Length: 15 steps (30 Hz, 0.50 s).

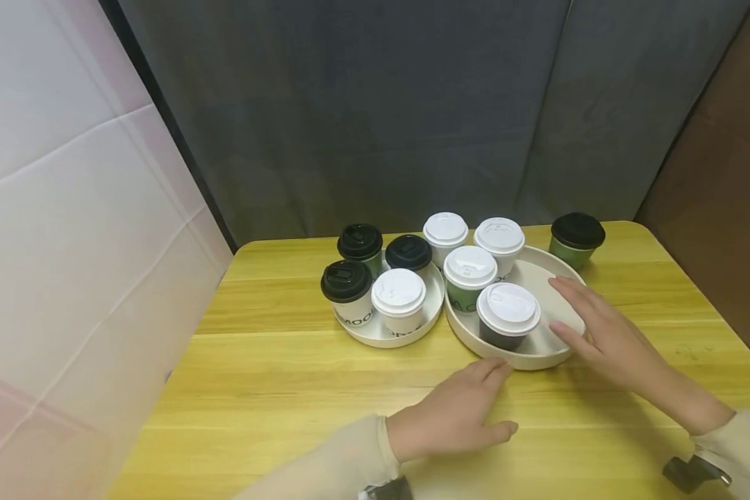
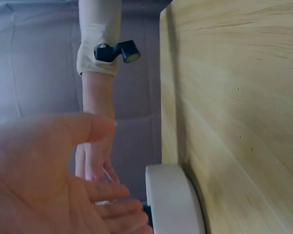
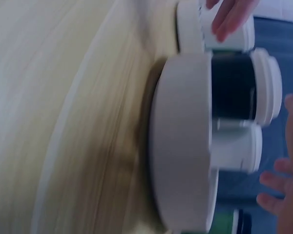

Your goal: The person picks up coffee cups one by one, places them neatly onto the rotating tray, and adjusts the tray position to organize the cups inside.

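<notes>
My left hand point(image 1: 459, 410) hovers palm down with straight fingers, its fingertips right at the front rim of the larger round tray point(image 1: 531, 361). Nothing lies in its palm in the left wrist view. My right hand point(image 1: 612, 340) reaches over that tray's right rim, thumb and fingers spread and holding nothing. On the larger tray several white-lidded paper cups crowd the left side. Among them are a dark cup point(image 1: 506, 340) at the front, a green cup point(image 1: 462, 297) and a white cup point(image 1: 503, 260) behind. The dark cup also shows above the rim in the right wrist view.
A smaller round tray point(image 1: 381, 342) touches or nearly touches the larger one on the left. It bears a white-lidded cup point(image 1: 400, 323) and black-lidded cups point(image 1: 350, 312). A green black-lidded cup point(image 1: 571, 255) stands on the wooden table point(image 1: 287, 389) at the back right. A dark curtain point(image 1: 350, 104) hangs behind.
</notes>
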{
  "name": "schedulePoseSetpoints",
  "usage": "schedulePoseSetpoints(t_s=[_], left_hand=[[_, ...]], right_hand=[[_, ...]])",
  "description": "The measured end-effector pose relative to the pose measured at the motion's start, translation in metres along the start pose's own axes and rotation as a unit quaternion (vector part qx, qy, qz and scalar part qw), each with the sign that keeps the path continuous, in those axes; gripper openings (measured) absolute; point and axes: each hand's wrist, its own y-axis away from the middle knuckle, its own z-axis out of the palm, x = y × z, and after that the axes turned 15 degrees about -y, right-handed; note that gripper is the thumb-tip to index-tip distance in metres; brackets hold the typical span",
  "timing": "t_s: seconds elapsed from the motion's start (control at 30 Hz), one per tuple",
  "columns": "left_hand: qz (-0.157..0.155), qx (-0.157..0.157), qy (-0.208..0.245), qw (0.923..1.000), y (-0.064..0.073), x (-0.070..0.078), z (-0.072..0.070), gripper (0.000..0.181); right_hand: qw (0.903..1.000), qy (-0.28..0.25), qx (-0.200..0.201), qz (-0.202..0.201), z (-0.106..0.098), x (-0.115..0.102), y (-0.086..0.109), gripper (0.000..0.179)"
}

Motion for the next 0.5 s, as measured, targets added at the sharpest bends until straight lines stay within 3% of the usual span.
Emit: schedulePoseSetpoints(t_s=[0.13,0.23,0.37,0.5], left_hand=[[0.06,0.004,-0.024,0.9979,-0.011,0.01,0.003,0.078],[0.087,0.018,-0.05,0.9947,-0.02,0.017,0.005,0.079],[0.096,0.035,-0.085,0.9911,-0.032,0.026,0.004,0.083],[0.09,0.029,-0.108,0.9897,-0.043,0.032,0.003,0.085]], right_hand=[[0.9994,0.026,-0.013,-0.019,-0.006,0.019,0.007,0.072],[0.998,0.046,-0.018,-0.041,-0.009,0.032,0.012,0.071],[0.9943,0.072,-0.014,-0.077,-0.012,0.047,0.016,0.07],[0.9905,0.096,-0.02,-0.097,-0.017,0.06,0.02,0.069]])
